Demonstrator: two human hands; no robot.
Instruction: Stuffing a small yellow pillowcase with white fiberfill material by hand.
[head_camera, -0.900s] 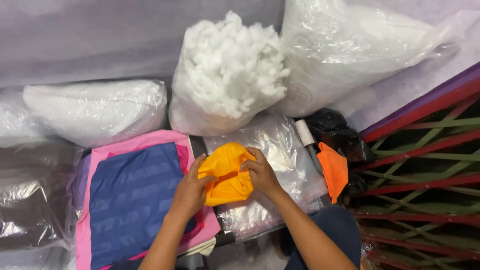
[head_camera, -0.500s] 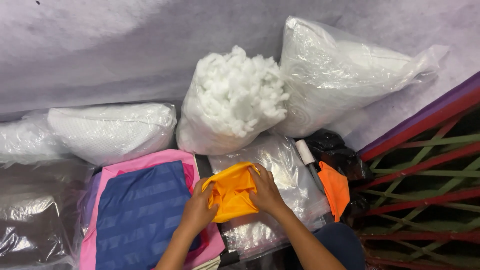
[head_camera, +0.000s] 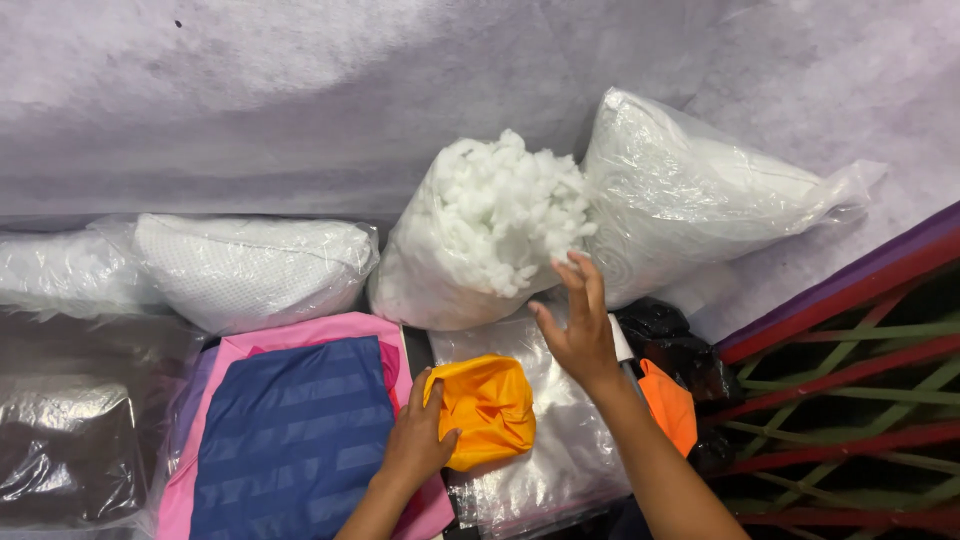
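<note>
Left hand (head_camera: 418, 440): fingers curled round the left edge of an orange-yellow fabric cover (head_camera: 487, 408), which lay on a clear plastic packet (head_camera: 560, 450), beside a navy striped cloth (head_camera: 290, 440) on pink fabric (head_camera: 300, 330). Right hand (head_camera: 578, 325): raised, released, fingers spread, holding nothing, just below the open bag of white stuffing (head_camera: 485, 230). Orange cloth piece (head_camera: 668, 405): beside right forearm.

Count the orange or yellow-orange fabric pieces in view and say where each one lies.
2. A yellow-orange fabric piece is held by the left hand; a darker orange piece lies beside the right forearm. More may be hidden.
</note>
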